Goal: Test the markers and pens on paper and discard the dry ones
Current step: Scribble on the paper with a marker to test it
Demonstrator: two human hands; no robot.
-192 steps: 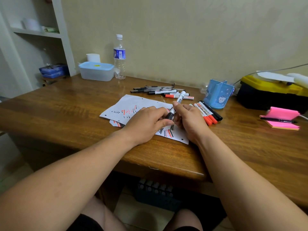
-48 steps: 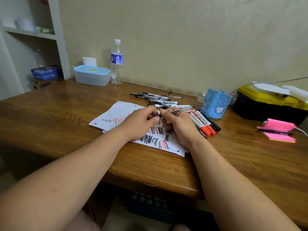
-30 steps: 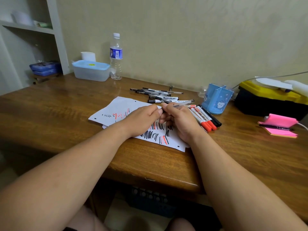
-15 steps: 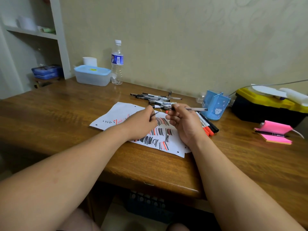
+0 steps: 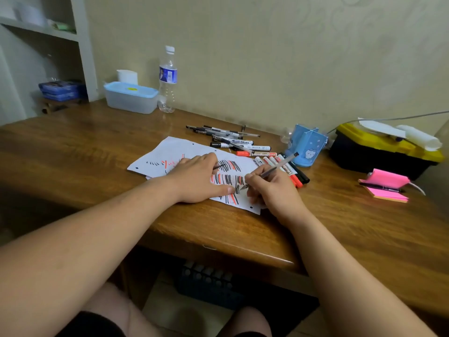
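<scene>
White paper (image 5: 175,148) covered with black and red test strokes lies on the wooden table (image 5: 73,152). My left hand (image 5: 199,178) rests palm-down on the paper, and a small dark pen cap (image 5: 220,166) pokes out between its fingers. My right hand (image 5: 272,188) grips a clear-barrelled pen (image 5: 281,164) in a writing hold, its tip touching the paper by my left thumb. A pile of pens and markers (image 5: 228,137) lies behind the paper. A row of red and black markers (image 5: 295,175) lies to the right of my right hand.
A blue pen holder (image 5: 306,147) stands behind the marker row. At far right are a black and yellow toolbox (image 5: 379,154) and pink sticky notes (image 5: 386,186) with a pen on them. A water bottle (image 5: 167,79) and a lidded plastic box (image 5: 131,98) stand at the back left.
My hands pulled the cap off the clear pen and moved apart. My left hand then dropped flat onto the paper, and my right hand turned the pen tip-down onto the sheet.
</scene>
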